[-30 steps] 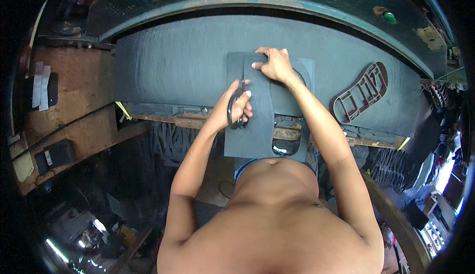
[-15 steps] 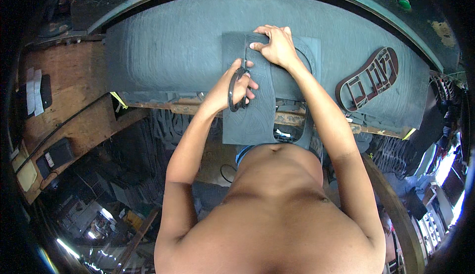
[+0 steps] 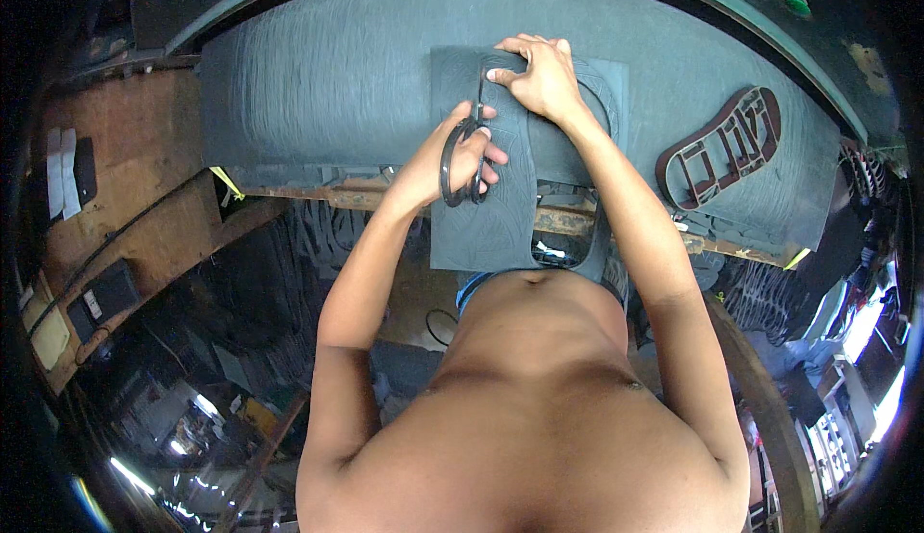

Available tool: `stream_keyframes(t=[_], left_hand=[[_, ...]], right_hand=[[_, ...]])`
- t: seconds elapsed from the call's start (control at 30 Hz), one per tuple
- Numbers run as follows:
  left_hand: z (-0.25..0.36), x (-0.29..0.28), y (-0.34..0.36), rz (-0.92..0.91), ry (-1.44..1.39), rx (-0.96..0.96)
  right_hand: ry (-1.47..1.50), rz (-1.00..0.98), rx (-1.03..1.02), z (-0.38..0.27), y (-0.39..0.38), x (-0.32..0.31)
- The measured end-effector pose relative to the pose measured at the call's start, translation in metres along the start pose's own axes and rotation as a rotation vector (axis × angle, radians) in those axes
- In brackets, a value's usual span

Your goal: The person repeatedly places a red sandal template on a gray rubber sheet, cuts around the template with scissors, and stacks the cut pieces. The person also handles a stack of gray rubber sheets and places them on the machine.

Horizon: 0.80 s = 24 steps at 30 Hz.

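Observation:
My left hand [image 3: 460,156] is closed round a pair of scissors [image 3: 449,169], its fingers through the black loop handles. The blades point away from me, at a grey rubber-like sheet [image 3: 481,234] with faint curved outlines pressed into it. My right hand [image 3: 544,80] grips the far edge of this sheet, thumb on top, just right of the blades. A large rounded opening runs through the sheet's right part, partly covered by my right forearm. The near end of the sheet hangs over the bench edge against my waist. How far the blades are apart cannot be made out.
Beneath lies a wide grey-blue bench surface [image 3: 327,80]. A sole-shaped cutting die [image 3: 722,153] rests on it at the right. A dark machine beam arches behind. At the left stands a wooden table [image 3: 144,196] with a cable and a dark box [image 3: 104,300].
The whole view has shifted slightly, with bench and hands appearing higher. Both hands keep their holds on the scissors and the sheet, with little other visible movement.

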<state>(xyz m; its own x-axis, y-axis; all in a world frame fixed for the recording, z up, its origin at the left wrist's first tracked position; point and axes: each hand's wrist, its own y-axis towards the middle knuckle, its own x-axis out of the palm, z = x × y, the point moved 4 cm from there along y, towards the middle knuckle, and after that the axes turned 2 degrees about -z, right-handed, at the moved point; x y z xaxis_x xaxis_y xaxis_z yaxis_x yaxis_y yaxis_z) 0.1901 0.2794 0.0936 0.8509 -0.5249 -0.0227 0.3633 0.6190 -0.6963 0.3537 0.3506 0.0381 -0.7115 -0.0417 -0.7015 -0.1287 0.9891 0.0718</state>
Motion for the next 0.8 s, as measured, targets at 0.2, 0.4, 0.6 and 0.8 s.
stream_keyframes(t=[0.2, 0.4, 0.6, 0.8], left_hand=[[0.012, 0.002, -0.004, -0.008, -0.020, -0.046], [0.029, -0.005, 0.000, -0.045, 0.056, -0.116], [0.035, -0.004, 0.003, -0.012, 0.128, -0.072], [0.038, 0.003, -0.047, -0.008, -0.026, 0.090]], right_hand=[[0.016, 0.097, -0.066, -0.003, -0.006, 0.001], [0.026, 0.272, -0.173, -0.002, -0.015, 0.006], [0.048, 0.317, -0.207, 0.000, -0.016, 0.007], [0.032, 0.172, -0.144, 0.000, -0.010, 0.001]])
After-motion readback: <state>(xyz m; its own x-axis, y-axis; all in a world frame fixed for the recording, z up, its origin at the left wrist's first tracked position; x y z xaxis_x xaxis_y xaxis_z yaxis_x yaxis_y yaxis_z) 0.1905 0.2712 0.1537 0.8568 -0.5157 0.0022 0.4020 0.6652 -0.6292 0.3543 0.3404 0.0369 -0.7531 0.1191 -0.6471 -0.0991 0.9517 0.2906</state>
